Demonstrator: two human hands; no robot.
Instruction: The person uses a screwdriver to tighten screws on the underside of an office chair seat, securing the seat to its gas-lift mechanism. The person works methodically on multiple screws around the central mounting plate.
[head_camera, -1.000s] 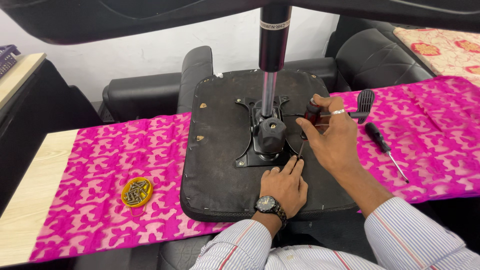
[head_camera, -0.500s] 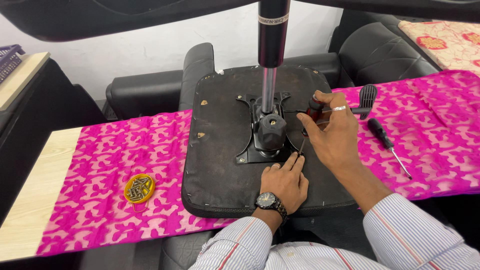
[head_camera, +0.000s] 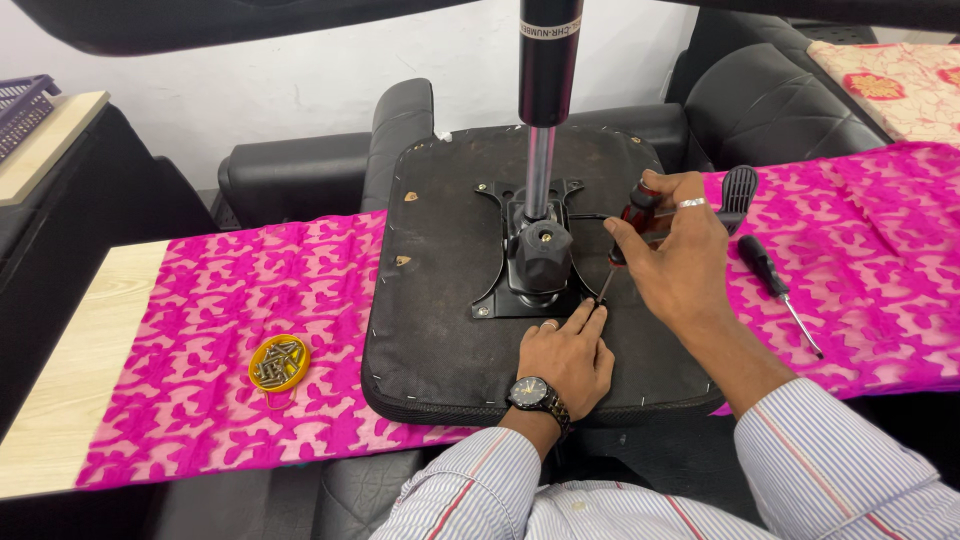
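— Bright pink patterned cloth (head_camera: 200, 310) is spread over the pale wooden table (head_camera: 70, 370). Why is the black padded chair seat (head_camera: 440, 330) laid on it upside down?

— It is turned over so the black metal plate (head_camera: 500, 290) under it can be reached. The cloth is likely there so nothing gets scratched. A shiny metal pole with a black tube on top (head_camera: 545, 100) is stuck up out of the plate's middle.

— What is held by the right hand (head_camera: 680, 260)?

— A screwdriver with a red and black handle (head_camera: 630, 225) is held there. The fingers are wrapped tight around the handle. The tip is pointed down at the plate's right front corner, where a screw seems to be.

— And the left hand (head_camera: 570, 355)?

— It is rested on the seat, just in front of the plate. Its fingertips (head_camera: 592, 314) are pinched together right by the screwdriver tip, probably so the tip or the screw is kept steady. What is pinched, if anything, cannot be seen.

— What is kept nearby?

— A small round yellow lid full of screws (head_camera: 279, 362) is set on the cloth to the left, so they cannot roll away. A second screwdriver with a black handle (head_camera: 775, 285) is laid on the cloth to the right, near the right hand. A black plastic lever paddle (head_camera: 738, 190) is seen behind that hand. Black armchairs (head_camera: 300, 170) are lined up beyond the table, by a white wall.
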